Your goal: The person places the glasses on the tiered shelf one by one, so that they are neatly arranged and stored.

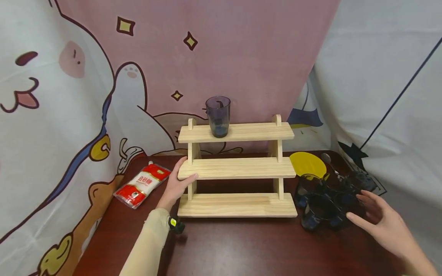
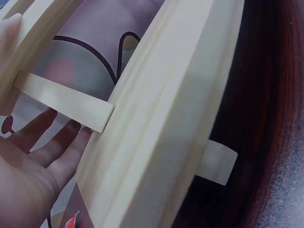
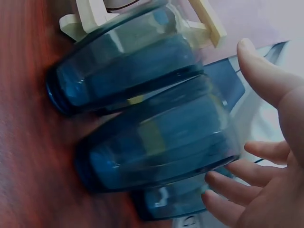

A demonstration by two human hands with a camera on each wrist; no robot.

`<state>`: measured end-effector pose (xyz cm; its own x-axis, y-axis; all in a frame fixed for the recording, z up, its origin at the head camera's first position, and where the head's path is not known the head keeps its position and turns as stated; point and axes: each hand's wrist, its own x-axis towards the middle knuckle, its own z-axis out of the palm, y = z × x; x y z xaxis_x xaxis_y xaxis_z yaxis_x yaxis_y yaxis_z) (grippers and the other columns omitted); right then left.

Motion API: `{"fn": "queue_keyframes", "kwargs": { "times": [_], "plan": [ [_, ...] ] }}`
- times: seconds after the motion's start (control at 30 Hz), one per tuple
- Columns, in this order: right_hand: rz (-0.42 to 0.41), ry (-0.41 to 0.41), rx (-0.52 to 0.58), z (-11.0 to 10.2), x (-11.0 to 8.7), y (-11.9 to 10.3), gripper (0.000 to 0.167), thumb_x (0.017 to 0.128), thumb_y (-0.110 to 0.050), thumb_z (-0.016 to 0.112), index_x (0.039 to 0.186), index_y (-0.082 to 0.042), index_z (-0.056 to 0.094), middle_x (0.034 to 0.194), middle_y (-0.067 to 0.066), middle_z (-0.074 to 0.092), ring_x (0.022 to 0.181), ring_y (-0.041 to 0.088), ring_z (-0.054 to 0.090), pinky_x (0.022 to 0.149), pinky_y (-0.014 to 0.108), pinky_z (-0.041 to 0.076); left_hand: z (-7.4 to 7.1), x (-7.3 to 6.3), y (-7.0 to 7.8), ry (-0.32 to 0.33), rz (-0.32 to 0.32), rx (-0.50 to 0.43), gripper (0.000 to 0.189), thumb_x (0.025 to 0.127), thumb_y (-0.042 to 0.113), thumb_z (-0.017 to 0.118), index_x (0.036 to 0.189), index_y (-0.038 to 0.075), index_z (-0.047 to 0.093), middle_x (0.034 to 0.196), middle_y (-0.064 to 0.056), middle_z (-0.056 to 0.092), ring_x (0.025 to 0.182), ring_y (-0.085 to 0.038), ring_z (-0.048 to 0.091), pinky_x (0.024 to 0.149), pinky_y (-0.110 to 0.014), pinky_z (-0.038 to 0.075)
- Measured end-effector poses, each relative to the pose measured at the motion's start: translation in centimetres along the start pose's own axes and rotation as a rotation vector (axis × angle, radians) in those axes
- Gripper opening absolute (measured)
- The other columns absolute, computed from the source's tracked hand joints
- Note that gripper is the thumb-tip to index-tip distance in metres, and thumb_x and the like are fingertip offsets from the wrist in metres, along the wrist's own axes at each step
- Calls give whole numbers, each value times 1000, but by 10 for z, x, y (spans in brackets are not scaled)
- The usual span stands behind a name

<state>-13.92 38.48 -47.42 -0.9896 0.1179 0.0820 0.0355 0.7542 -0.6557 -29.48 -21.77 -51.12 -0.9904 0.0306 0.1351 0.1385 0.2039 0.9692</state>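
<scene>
A three-tier wooden display shelf point(image 1: 236, 168) stands on the table. My left hand point(image 1: 175, 187) grips the left end of its middle tier, thumb on the front edge; in the left wrist view the fingers point(image 2: 66, 152) reach behind the side support. One tinted drinking glass point(image 1: 219, 119) stands upright on the top tier, left of centre. Several dark blue glasses point(image 1: 319, 209) are grouped right of the shelf, partly hiding one another. Beside them my right hand point(image 1: 385, 222) is spread with nothing held; its fingertips are close to a blue glass point(image 3: 161, 137) in the right wrist view, contact unclear.
A red and white sugar bag point(image 1: 141, 186) lies left of the shelf. Behind the glasses are a yellow plate point(image 1: 307, 165) and a metal spoon point(image 1: 326, 158). Printed cloth point(image 1: 259, 57) hangs around the dark red table point(image 1: 221, 245).
</scene>
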Motion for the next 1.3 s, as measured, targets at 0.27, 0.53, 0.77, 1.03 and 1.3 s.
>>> {"fn": "queue_keyframes", "kwargs": {
  "times": [0.27, 0.53, 0.77, 1.03, 1.3],
  "plan": [
    [-33, -7, 171, 20, -4, 23, 92, 96, -25, 80, 164, 2, 24, 132, -19, 54, 102, -30, 39, 76, 3, 44, 0, -3, -3, 7, -18, 2, 84, 89, 37, 87, 158, 41, 40, 161, 1, 45, 145, -27, 42, 120, -57, 31],
    [-58, 29, 225, 28, -2, 23, 89, 94, -19, 82, 162, 3, 28, 120, -38, 48, 101, -24, 52, 73, 10, 49, 2, -3, -3, 9, -13, -21, 81, 91, 32, 86, 158, 40, 41, 159, 0, 47, 141, -26, 45, 118, -53, 34],
    [-43, 34, 242, 34, -1, 29, 91, 94, -18, 83, 165, -8, 27, 120, -35, 47, 101, -23, 51, 72, 11, 49, 3, -1, -1, 4, -6, -18, 84, 90, 32, 86, 160, 34, 40, 160, 0, 45, 143, -26, 42, 119, -54, 32],
    [-56, 57, 244, 38, 2, 30, 86, 94, -18, 83, 163, -12, 32, 121, -32, 51, 101, -21, 53, 72, 13, 52, 2, 1, -3, 9, -4, -10, 85, 90, 33, 86, 161, 34, 39, 160, 1, 45, 142, -26, 44, 118, -54, 34],
    [70, 59, 269, 38, -2, 29, 82, 93, -31, 84, 159, -30, 35, 121, -33, 53, 104, -20, 49, 79, 7, 43, 2, 1, 1, 0, -24, -17, 86, 92, 29, 85, 163, 33, 36, 162, -3, 43, 143, -28, 42, 118, -53, 34]
  ]
}}
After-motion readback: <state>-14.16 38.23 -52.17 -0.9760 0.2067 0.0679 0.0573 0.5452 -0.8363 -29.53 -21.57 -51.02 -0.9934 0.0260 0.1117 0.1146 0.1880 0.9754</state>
